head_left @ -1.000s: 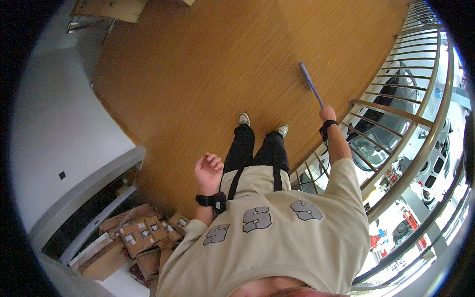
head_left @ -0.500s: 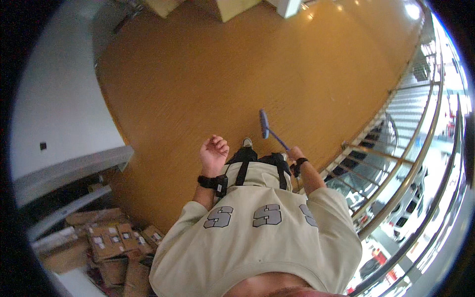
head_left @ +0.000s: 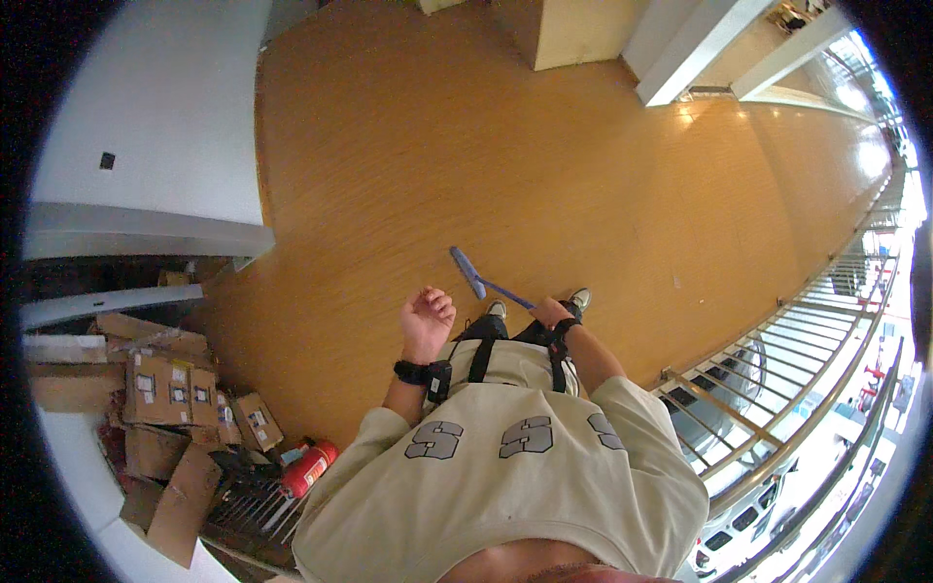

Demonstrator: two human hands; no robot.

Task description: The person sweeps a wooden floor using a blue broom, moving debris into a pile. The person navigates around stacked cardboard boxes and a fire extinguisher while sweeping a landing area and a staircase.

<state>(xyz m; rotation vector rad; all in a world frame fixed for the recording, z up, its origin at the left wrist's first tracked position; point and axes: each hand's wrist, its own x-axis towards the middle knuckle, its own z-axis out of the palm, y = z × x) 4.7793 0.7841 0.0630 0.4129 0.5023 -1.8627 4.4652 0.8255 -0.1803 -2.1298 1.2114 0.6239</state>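
Observation:
My right hand (head_left: 552,314) is closed round the handle of a blue T-shaped squeegee (head_left: 467,273). Its long head points away to the left, in front of my feet, above the brown floor; whether it touches the floor I cannot tell. My left hand (head_left: 428,319) is raised at waist height, palm turned up and fingers loosely curled, with nothing in it. Each wrist wears a black band.
A metal railing (head_left: 758,418) curves along the right, with cars on a lower level beyond it. Flattened cardboard boxes (head_left: 160,389) and a red fire extinguisher (head_left: 310,468) lie at lower left. A white wall (head_left: 155,126) rises at left; a white pillar (head_left: 705,49) stands ahead.
My view has turned to the right, bringing the extinguisher and more of the pillar into sight. The squeegee has swung left across my front, my right hand shifting left with it.

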